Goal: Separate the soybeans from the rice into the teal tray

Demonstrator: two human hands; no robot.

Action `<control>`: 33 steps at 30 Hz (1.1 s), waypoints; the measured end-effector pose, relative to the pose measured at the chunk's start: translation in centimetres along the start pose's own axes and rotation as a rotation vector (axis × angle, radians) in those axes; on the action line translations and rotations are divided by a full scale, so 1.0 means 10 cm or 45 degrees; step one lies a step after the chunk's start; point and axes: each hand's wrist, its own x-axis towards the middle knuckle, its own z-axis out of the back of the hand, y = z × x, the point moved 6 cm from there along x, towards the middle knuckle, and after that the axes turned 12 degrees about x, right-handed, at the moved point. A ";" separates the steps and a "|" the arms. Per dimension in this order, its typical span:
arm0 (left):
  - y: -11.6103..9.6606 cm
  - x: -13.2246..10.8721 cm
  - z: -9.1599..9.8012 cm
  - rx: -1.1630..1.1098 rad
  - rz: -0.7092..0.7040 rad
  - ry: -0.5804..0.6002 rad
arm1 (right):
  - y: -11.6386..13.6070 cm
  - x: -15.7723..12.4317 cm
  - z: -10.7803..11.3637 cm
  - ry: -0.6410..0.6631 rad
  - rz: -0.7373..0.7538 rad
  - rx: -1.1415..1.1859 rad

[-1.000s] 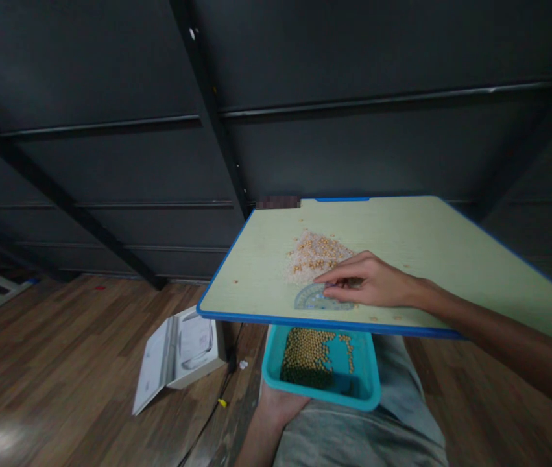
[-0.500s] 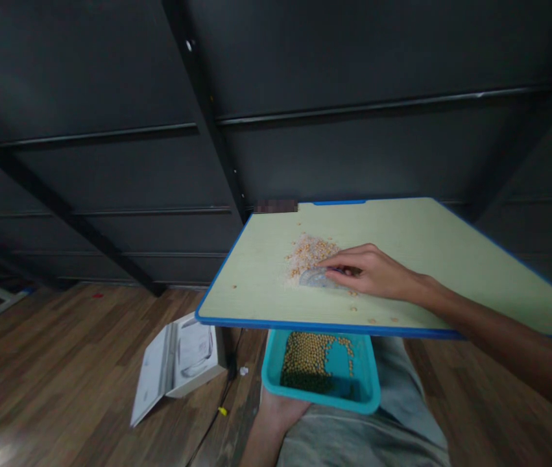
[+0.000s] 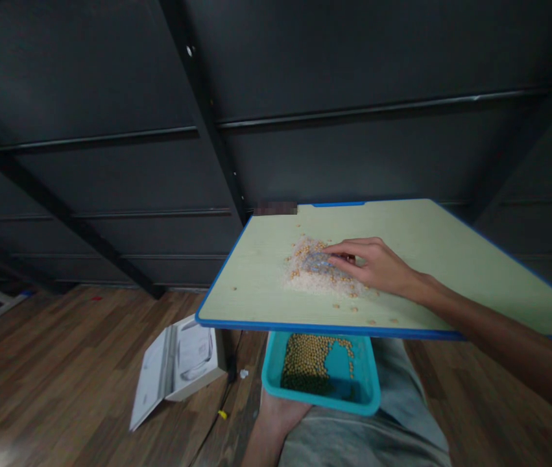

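Observation:
My right hand [image 3: 370,261] pinches a clear half-round plastic protractor [image 3: 318,261] between thumb and fingers. The protractor lies in a heap of white rice [image 3: 317,283] mixed with yellow soybeans, on a pale green tabletop [image 3: 431,253] with a blue edge. Several loose soybeans [image 3: 354,309] lie nearer the table's front edge. Below that edge, my left hand [image 3: 283,412] supports a turquoise plastic tray [image 3: 324,403] from underneath; its fingers are hidden by the tray. Inside the tray are many soybeans [image 3: 307,353] and small dark green beans [image 3: 307,383].
On the wooden floor to the left stands an open white box [image 3: 195,357] with white items inside. A black cable [image 3: 215,420] with a yellow tie runs beside it. A dark panelled wall [image 3: 353,155] rises behind the table. My legs [image 3: 363,438] are beneath the tray.
My right hand has moved the protractor slightly away from me, over the heap. Rice and soybeans now show spread on the near side of it. The left hand and tray stay put.

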 end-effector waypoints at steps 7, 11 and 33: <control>0.05 -0.01 0.09 -0.121 0.060 -0.067 | 0.00 -0.01 -0.08 0.113 0.020 0.020; 0.03 -0.01 0.09 -0.058 0.004 -0.041 | 0.03 -0.02 -0.11 0.157 0.023 0.074; 0.00 0.00 -0.02 -0.027 0.018 -0.004 | 0.09 -0.07 -0.22 0.309 0.029 0.301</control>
